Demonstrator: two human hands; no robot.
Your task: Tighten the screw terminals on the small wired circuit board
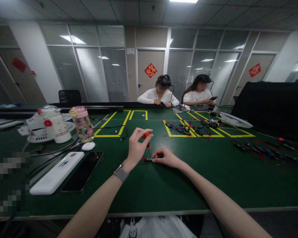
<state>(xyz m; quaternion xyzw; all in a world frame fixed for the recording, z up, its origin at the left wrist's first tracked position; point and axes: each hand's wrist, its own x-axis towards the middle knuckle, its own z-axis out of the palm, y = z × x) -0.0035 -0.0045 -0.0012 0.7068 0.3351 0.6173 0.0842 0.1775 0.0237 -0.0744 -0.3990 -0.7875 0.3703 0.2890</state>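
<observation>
My left hand (136,145), with a watch on the wrist, is closed on the orange-and-black handle of a screwdriver (149,145). The screwdriver stands almost upright, its shaft pointing down at a small green terminal block (148,159) on the table. Red wire shows at the block's left side. From the right, my right hand (165,158) pinches the block's right end against the table top. Whether the screwdriver's tip sits in a screw is too small to tell.
Left of me lie a black phone (83,172), a white power bank (57,173), a white earbud case (88,146) and two bottles. Bundles of wired parts (265,150) lie at the right. Across the green table (188,191), two people sit wearing headsets.
</observation>
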